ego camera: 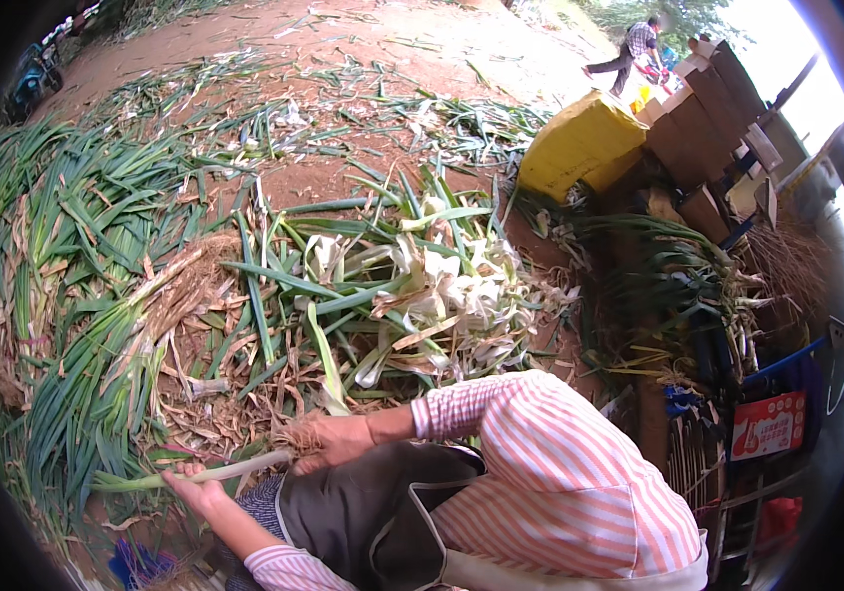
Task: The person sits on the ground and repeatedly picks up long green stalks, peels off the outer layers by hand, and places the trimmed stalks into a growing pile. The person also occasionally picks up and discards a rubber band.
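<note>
A green onion (226, 470) lies slantwise across my lap, its white shank bare and its leaves pointing left. My right hand (337, 441) is closed around its root end, where a tuft of brown roots (296, 436) shows. Further along, my left hand (200, 489) grips the stalk near the leaves, palm up. A dark apron (362, 510) covers my lap beneath the hands. Just beyond my right hand is a heap of stripped white skins and green leaves (459, 288). Unpeeled green onions (89, 369) lie to the left, with dry roots (204, 266) at one end.
A yellow sack (577, 144) and cardboard boxes (710, 111) stand at upper right. More green onions (673, 258) are stacked below them, beside a red-and-white printed panel (769, 425). Blue material (141, 565) lies at lower left. A person (636, 55) bends over in the background.
</note>
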